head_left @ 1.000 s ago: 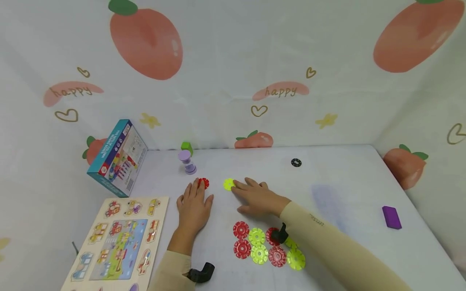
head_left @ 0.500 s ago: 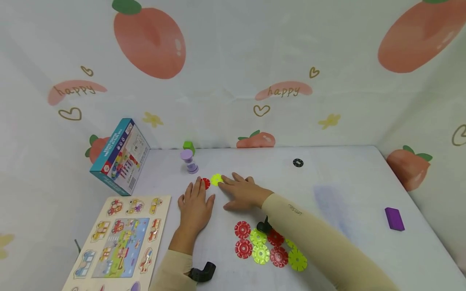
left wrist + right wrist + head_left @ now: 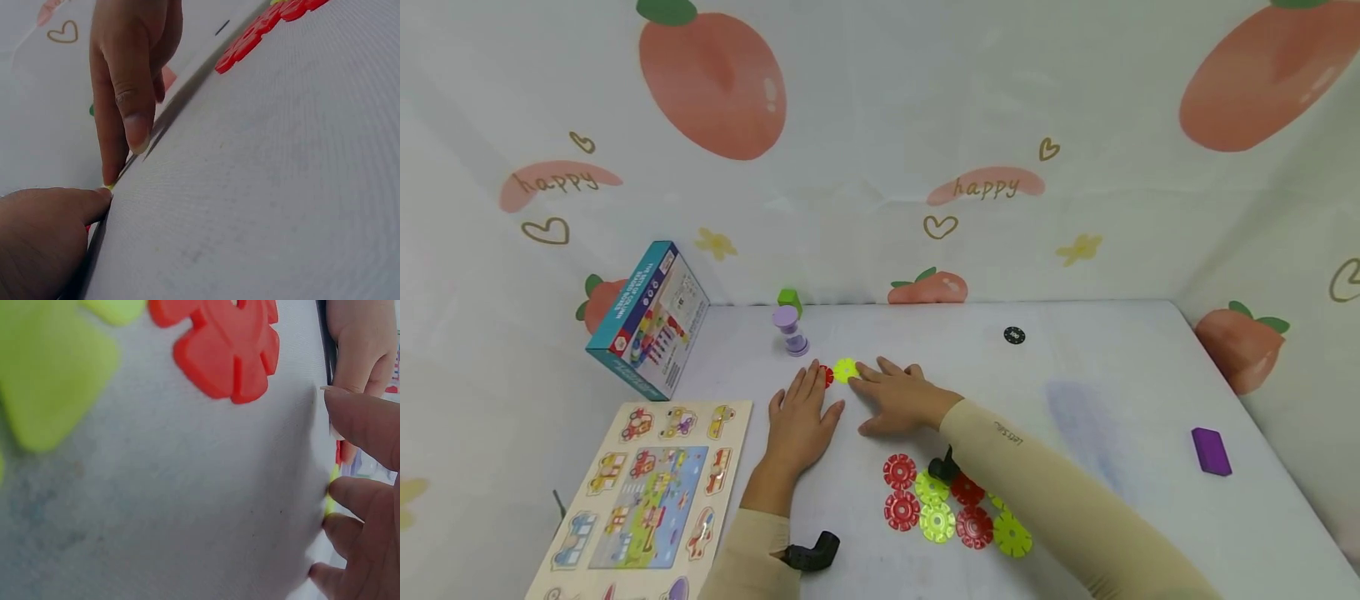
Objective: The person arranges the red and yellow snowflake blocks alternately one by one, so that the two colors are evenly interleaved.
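Note:
In the head view my left hand point(image 3: 799, 429) lies palm down on the table, its extended fingers resting against a red notched building disc point(image 3: 829, 377) and partly covering it. Right beside that disc is a yellow-green notched building disc point(image 3: 846, 370); the fingertips of my right hand point(image 3: 901, 402) touch its right edge. The two discs appear to meet edge to edge. Closer to me lies a group of several flat discs, among them a red disc point(image 3: 902, 511) and a yellow-green disc point(image 3: 937, 522). My right sleeve and wrist camera hide part of this group.
A wooden vehicle puzzle board point(image 3: 730, 442) lies at left, with a blue toy box point(image 3: 655, 325) standing behind it. Towards the back are a purple hourglass point(image 3: 791, 331), a green cube point(image 3: 789, 301) and a black chip point(image 3: 1014, 335). A purple block point(image 3: 1211, 452) sits at right.
My right hand has slid the yellow-green disc leftward, up to the red disc under my left fingers. Over the last half second the left hand has shifted only slightly, and the right hand barely moved.

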